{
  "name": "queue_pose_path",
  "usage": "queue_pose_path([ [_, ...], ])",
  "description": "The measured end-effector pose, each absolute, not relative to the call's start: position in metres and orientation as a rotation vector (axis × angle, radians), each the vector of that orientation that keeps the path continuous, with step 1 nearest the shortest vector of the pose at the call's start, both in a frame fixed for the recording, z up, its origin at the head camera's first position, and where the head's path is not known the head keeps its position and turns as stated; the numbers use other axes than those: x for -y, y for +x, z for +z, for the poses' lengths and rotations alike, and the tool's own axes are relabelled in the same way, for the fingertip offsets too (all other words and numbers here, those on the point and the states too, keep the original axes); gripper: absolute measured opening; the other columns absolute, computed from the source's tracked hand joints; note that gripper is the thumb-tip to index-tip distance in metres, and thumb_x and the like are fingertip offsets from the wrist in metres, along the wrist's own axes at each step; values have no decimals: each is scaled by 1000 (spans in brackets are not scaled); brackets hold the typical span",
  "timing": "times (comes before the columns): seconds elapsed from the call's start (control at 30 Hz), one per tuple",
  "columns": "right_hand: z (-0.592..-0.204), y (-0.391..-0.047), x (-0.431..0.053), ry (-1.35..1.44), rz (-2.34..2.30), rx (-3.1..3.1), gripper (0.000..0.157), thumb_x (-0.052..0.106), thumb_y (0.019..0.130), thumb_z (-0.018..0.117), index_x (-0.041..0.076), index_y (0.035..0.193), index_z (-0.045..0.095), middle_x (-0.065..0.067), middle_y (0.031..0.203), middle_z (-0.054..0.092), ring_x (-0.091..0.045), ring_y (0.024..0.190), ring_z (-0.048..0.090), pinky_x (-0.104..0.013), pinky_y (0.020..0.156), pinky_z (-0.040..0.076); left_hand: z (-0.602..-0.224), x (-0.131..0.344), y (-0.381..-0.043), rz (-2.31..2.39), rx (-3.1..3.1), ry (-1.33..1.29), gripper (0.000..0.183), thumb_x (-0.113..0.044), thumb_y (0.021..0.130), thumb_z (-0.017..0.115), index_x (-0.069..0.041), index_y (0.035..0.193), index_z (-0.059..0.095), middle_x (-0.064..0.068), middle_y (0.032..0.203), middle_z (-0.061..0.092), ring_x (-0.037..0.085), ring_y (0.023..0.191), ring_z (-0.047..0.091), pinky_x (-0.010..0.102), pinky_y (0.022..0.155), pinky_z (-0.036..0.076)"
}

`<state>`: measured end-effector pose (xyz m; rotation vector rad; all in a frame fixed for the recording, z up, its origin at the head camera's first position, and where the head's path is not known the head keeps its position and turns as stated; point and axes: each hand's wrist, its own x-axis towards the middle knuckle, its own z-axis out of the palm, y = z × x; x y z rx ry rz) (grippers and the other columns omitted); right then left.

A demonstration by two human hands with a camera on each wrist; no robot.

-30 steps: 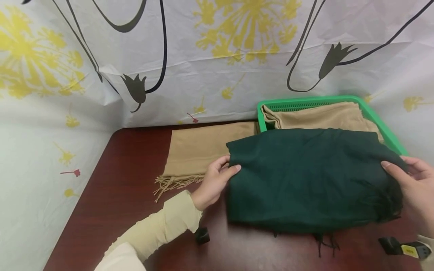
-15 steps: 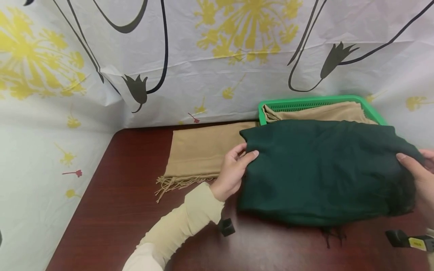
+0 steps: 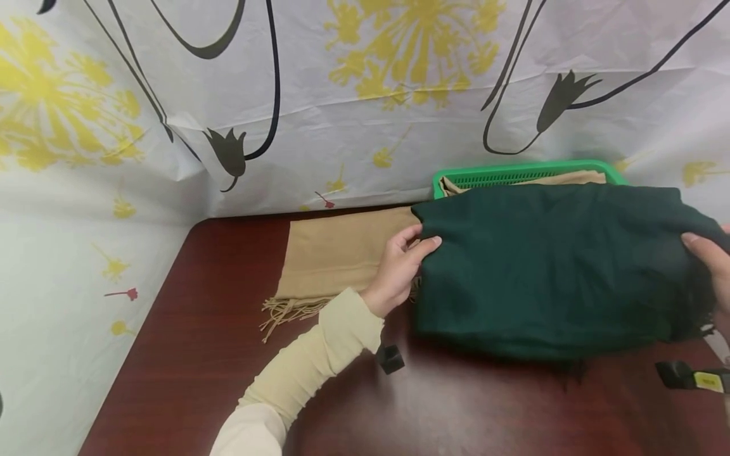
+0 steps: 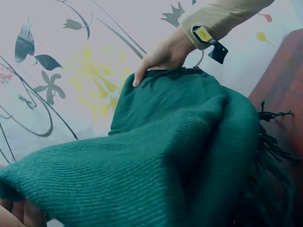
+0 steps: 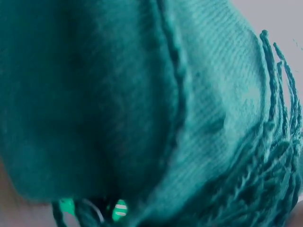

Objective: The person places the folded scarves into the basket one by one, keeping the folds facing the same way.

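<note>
A folded dark green fringed scarf (image 3: 553,272) hangs stretched between both hands, above the table and in front of the basket. My left hand (image 3: 396,272) pinches its left edge, thumb on the near face. At the other end my right hand (image 3: 713,259) grips the right edge, partly cut off by the head view. In the left wrist view the scarf (image 4: 142,165) sags over several layers, and the right hand (image 4: 165,54) holds its far end. Scarf fabric (image 5: 118,94) and twisted fringe fill most of the right wrist view, hiding the right fingers.
Behind the green scarf stands a green plastic basket (image 3: 513,171) with a beige cloth (image 3: 570,178) inside, mostly covered. Left of it a folded beige fringed scarf (image 3: 342,253) lies on the dark red table (image 3: 228,354). A patterned white sheet (image 3: 342,126) backs the table.
Both hands have carried the green scarf right and upward, away from the front of the table. It now covers more of the basket and the beige cloth in it.
</note>
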<state>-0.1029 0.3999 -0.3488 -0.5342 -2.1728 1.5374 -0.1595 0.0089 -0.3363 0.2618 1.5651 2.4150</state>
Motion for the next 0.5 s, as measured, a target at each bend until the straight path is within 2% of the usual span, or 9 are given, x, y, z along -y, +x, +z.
queue_pose_path([
  [0.07,-340,-106,-394,-558,1564,2129,34,10,87,52,31,110,39,18,101,34,5,90,34,-11,82,24,-335,-8,-164,2412,-1563,252,30,-2,86,53,7,114,51,4,94,56,12,74,58,27,66,50],
  [0.13,-334,-108,-390,-567,1569,2131,34,10,87,51,33,109,39,18,100,33,5,90,32,-11,85,22,-333,-7,-169,2408,-1559,235,30,-3,86,53,6,115,52,4,93,56,12,72,59,27,64,51],
  [0.37,-321,-124,-387,-563,1600,2085,24,8,87,53,29,96,48,14,93,40,3,82,38,-10,66,29,-329,-15,-186,2408,-1502,114,27,-4,86,55,1,112,55,2,88,55,11,65,58,23,56,49],
  [0.5,-318,-136,-392,-583,1580,2133,25,10,87,52,32,98,46,16,94,38,3,83,36,-14,72,27,-327,-21,-193,2432,-1484,72,27,-5,86,55,-1,113,56,2,90,56,12,67,59,24,58,49],
])
